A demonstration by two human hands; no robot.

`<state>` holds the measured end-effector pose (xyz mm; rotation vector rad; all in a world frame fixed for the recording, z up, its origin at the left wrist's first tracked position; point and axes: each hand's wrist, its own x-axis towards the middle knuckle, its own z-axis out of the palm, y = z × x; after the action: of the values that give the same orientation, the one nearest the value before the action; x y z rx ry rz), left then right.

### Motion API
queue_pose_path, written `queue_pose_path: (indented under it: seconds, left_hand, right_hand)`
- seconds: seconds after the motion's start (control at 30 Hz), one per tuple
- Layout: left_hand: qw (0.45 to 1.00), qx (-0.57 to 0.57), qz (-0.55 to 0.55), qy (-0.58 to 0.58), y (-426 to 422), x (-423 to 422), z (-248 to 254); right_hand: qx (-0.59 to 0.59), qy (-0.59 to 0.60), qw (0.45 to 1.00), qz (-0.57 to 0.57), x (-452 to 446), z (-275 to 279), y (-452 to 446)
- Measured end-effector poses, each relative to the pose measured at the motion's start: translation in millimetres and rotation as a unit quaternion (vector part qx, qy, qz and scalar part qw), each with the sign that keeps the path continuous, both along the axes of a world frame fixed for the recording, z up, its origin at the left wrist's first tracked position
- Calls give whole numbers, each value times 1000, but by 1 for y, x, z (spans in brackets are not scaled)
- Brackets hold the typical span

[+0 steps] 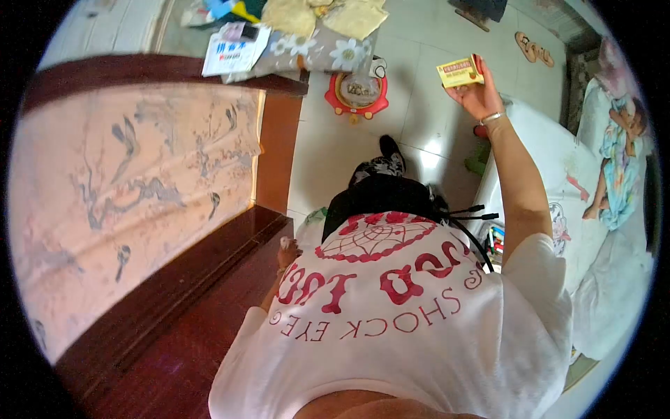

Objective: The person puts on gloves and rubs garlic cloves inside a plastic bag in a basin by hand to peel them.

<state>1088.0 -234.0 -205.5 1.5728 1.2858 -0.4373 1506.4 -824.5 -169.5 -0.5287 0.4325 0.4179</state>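
Note:
My right hand point(481, 98) is raised out in front of me at the upper right, fingers closed round a small yellow cardboard box point(460, 72) with dark red printing on one face. A silver bracelet circles that wrist. Low at my side, my left hand point(287, 253) is partly covered by my body, close to the dark red wooden furniture point(202, 314). Its fingers are small and unclear, and I make out nothing held in it.
On the left, a table with a flowered cover point(314, 52) carries a white printed packet point(236, 50) and pale flat pieces point(289, 15). A red round-framed item point(377, 106) stands on the tiled floor. Sandals point(534, 49) lie farther off. A person point(618, 160) lies at the right.

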Motion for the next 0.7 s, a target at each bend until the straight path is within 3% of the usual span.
queue_pose_path:
  seconds: [0.1, 0.4, 0.5, 0.6, 0.7]
  left_hand:
    - [999, -14, -12, 26, -12, 55, 2]
    - [990, 24, 69, 118, -80, 172, 61]
    - [982, 48, 119, 142, -114, 204, 85]
    - [972, 62, 160, 162, -149, 231, 105]
    - [961, 75, 200, 175, -182, 246, 119]
  right_hand:
    - [-44, -28, 999, -8, 69, -8, 0]
    - [-39, 9, 999, -1, 236, -161, 0]
    - [-16, -11, 1000, 18, 298, -207, 13]
    - [-8, 23, 994, 107, 343, -240, 27]
    - [15, -30, 991, 129, 367, -279, 60]
